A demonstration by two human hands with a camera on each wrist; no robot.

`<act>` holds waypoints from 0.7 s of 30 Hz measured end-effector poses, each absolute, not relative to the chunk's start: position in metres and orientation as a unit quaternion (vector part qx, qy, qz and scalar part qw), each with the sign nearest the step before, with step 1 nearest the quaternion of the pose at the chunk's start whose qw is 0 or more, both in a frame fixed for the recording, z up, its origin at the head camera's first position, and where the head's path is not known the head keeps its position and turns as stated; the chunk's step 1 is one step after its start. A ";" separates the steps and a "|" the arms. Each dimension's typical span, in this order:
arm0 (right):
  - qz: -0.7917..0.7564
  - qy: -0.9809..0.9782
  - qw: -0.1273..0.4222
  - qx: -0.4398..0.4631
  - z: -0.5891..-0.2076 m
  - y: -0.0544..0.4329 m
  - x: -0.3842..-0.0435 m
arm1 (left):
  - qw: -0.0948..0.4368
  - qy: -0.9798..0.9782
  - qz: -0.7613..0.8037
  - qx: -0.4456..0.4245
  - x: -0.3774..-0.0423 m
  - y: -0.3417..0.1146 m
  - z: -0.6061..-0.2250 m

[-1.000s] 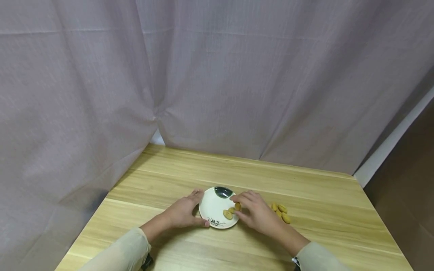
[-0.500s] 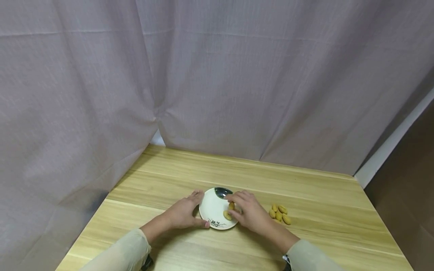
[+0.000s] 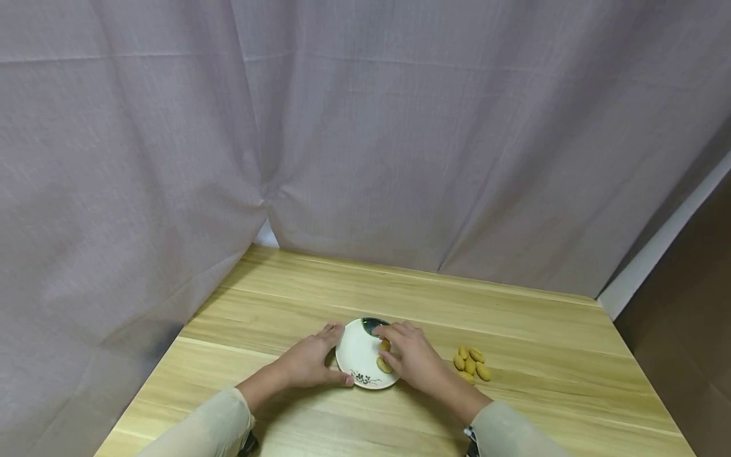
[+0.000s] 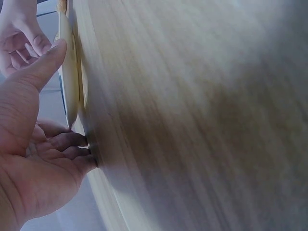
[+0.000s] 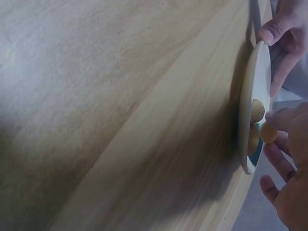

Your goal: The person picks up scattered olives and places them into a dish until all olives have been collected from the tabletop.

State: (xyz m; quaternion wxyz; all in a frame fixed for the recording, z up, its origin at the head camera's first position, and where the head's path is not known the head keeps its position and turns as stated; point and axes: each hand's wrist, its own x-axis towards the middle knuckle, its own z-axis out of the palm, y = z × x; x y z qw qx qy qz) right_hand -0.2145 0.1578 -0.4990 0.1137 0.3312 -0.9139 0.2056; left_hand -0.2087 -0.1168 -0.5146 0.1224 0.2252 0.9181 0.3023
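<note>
The curtain (image 3: 143, 158) hangs along the left and far edges of the bench (image 3: 571, 368). My left sleeve (image 3: 208, 422) slants in over the bench's left part, and my left hand (image 3: 311, 360) lies about the plate's left rim, thumb at the near side, fingers toward the far side; it is loose, clasping nothing. The plate (image 3: 354, 352) sits near the middle of the bench, well apart from the far edge, with a dark patch at its far rim. Toward its right rim lie two tan pieces (image 5: 257, 111). Beside them my right hand (image 3: 419, 363) pinches the third piece (image 5: 268, 133) between thumb and fingers; I cannot tell whether that one touches the others. Then comes my right sleeve (image 3: 514, 433). Farther right, six loose pieces (image 3: 470, 366) lie together on the bench, well apart from its right edge, beyond which stands a brown panel (image 3: 685, 330).
</note>
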 end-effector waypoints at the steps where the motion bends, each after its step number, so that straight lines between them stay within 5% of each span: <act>1: 0.205 -0.916 0.109 0.328 -0.499 0.157 -0.214 | 0.123 0.918 0.303 0.225 -0.209 -0.117 -0.515; 21: 0.186 -0.925 0.083 0.321 -0.503 0.155 -0.217 | 0.122 0.918 0.302 0.227 -0.207 -0.117 -0.512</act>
